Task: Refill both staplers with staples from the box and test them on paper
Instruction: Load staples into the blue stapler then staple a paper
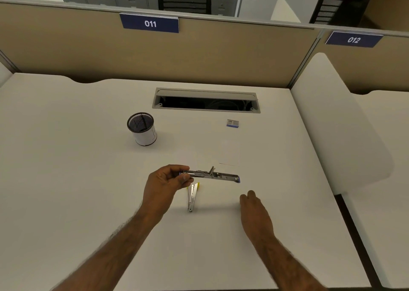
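Observation:
My left hand (164,183) grips one end of a metal stapler with blue ends (218,175), unfolded flat and held level just above the desk. Under it a second stapler with yellow trim (192,196) lies on the white desk (88,169), its arms spread in a narrow V. My right hand (254,211) hovers to the right of that stapler, fingers loosely together, holding nothing. The small blue-and-white staple box (232,123) sits further back on the right. A sheet of white paper (229,153) lies faintly visible between the box and the staplers.
A black mesh pen cup (142,128) stands at the back left. An open cable tray slot (205,101) cuts into the desk near the tan partition (199,53). A white divider (332,124) borders the desk on the right.

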Tool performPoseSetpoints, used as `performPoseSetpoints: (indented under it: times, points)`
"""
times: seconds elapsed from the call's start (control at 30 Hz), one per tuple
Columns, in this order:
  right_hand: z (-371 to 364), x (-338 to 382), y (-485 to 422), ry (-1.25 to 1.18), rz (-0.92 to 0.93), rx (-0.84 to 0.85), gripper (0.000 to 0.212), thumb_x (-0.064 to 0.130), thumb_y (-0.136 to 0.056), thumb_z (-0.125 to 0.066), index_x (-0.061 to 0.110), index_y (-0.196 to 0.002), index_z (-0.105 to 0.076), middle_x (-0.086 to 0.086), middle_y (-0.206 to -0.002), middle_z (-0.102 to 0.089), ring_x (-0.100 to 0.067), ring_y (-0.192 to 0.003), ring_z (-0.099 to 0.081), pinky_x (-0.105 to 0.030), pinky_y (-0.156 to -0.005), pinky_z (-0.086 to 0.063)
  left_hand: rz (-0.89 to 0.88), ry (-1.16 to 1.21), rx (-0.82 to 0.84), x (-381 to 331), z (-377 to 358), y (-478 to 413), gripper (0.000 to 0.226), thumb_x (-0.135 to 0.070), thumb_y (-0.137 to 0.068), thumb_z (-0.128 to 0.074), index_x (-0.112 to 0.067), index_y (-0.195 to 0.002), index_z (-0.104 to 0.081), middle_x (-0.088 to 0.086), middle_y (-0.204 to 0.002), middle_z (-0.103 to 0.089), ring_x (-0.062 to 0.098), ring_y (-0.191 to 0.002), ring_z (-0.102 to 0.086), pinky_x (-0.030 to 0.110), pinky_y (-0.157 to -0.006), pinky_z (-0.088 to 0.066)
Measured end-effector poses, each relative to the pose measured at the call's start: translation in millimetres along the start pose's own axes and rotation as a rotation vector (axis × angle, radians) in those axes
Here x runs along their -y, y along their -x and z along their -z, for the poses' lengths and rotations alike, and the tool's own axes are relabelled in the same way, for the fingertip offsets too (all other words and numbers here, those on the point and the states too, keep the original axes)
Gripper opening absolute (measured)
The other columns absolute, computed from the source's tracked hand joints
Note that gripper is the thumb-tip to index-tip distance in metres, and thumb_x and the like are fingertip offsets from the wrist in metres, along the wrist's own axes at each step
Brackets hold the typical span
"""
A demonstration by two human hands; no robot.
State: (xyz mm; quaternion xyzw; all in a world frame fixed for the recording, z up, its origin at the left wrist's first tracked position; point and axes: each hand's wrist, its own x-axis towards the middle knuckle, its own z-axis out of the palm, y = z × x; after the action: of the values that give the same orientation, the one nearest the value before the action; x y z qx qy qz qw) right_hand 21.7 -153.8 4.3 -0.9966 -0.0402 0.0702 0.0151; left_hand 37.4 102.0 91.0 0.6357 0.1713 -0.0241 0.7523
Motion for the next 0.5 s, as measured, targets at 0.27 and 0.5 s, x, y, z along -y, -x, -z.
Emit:
performPoseSetpoints:
  times: [0.27,0.5]
  points:
    - [-6,6,7,-0.005,0.020,-0.038,0.039,-0.012,-0.043,-0.077,0.013,-0.067,-0.058,-0.007,-0.070,-0.055,-0.022,-0.053,-0.056,-0.032,-0.042,-0.047,-0.014,-0.011,-0.005,-4,-1,0,0.018,0.006,-0.088,-0.067,-0.005,-0.100,-0.075,0.023,-0.092,-0.074,0.032,-0.084,-0.077,0.033,-0.081,-0.062]
    - [70,12,1,-1.055,-0.377,-0.182,0.022,-0.002,-0.075,-0.072,0.020,-0.070,-0.068,0.002,-0.068,-0.071,-0.018,-0.070,-0.068,-0.031,-0.070,-0.053,-0.039,0.022,-0.001,-20,-3,2,0.018,0.006,-0.088,-0.067,-0.006,-0.099,-0.074,0.020,-0.091,-0.076,0.031,-0.084,-0.077,0.031,-0.079,-0.062]
